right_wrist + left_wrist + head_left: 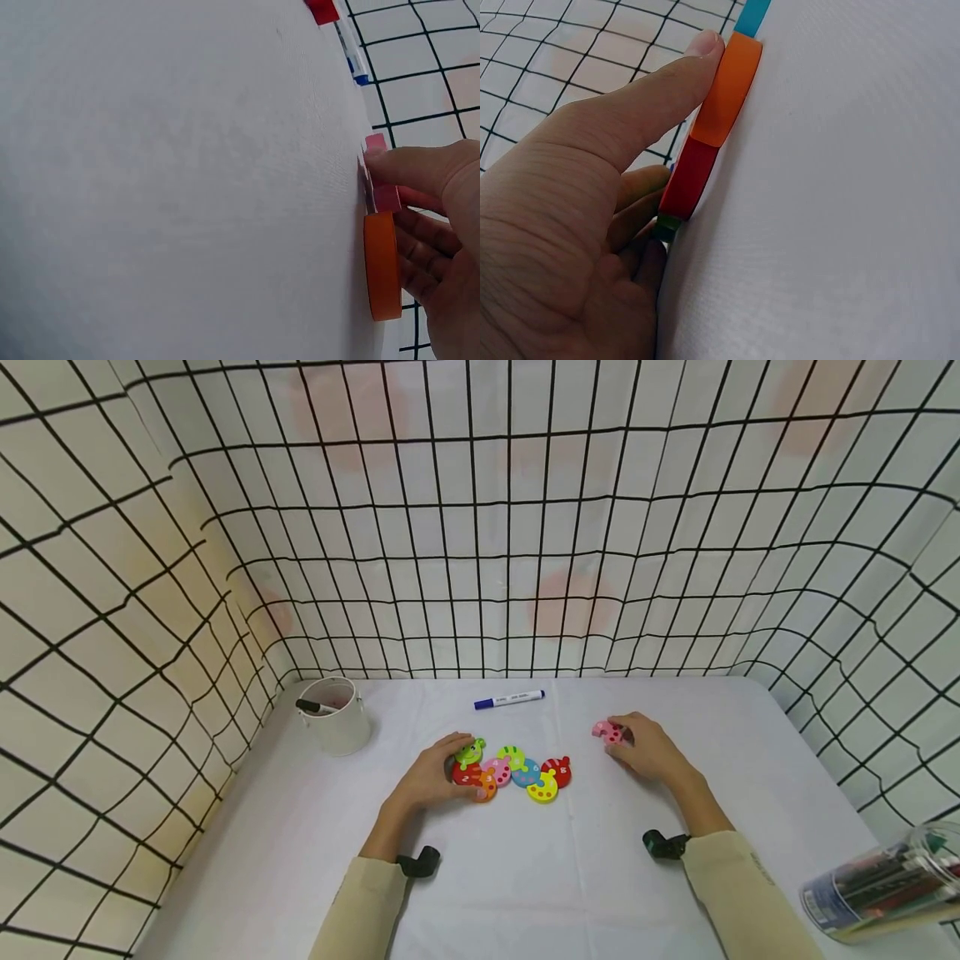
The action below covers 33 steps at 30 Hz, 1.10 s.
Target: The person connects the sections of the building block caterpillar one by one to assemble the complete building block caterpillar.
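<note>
A row of joined, colourful caterpillar puzzle pieces (526, 772) lies on the white tabletop in the head view. My left hand (432, 774) spans its left end, fingers by the green head piece (470, 752) and thumb against the orange piece (731, 90). A red piece (690, 176) sits between thumb and fingers. Apart from the row, on the right, my right hand (647, 747) pinches a pink puzzle piece (606, 732) with dark pink dots. Under that hand is another orange piece (382, 266), seen in the right wrist view but hidden in the head view.
Behind the puzzle lies a blue-capped marker (509, 699). At the back left stands a white bucket (347, 731) with a black-capped pen inside. A clear jar of pencils (877, 885) is at the front right. Black wire grid (480, 560) surrounds the table's back and sides.
</note>
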Each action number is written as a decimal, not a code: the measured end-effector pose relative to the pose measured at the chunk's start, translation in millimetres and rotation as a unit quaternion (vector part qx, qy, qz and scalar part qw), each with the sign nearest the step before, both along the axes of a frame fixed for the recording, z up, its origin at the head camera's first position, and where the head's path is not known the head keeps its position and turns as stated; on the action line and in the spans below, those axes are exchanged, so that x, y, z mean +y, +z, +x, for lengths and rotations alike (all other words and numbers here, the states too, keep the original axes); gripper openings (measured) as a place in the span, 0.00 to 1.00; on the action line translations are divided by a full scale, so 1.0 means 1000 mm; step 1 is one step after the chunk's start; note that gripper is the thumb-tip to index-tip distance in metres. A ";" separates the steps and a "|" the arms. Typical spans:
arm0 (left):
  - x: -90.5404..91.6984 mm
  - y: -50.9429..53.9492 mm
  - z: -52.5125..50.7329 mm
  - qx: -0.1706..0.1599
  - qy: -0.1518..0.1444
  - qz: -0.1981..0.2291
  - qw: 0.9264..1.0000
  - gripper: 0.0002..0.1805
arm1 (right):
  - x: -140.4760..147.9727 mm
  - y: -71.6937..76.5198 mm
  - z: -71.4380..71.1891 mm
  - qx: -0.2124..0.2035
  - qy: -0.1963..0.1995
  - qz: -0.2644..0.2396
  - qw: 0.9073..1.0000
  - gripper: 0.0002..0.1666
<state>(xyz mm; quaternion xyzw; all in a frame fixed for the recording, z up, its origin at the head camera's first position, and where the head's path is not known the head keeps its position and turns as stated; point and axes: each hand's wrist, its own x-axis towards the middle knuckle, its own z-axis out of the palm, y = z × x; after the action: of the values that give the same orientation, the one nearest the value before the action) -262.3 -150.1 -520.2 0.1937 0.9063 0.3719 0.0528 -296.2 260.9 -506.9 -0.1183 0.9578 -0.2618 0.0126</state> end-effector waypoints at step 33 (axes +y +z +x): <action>0.001 -0.002 -0.001 -0.018 0.013 -0.007 1.000 0.49 | -0.049 0.011 0.034 -0.017 0.015 -0.042 0.999 0.34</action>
<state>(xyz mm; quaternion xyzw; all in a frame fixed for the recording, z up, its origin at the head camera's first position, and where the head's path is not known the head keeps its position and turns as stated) -262.8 -148.6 -522.0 0.1752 0.9100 0.3699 0.0654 -261.9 212.0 -496.3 -0.1288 0.9438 -0.3031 0.0278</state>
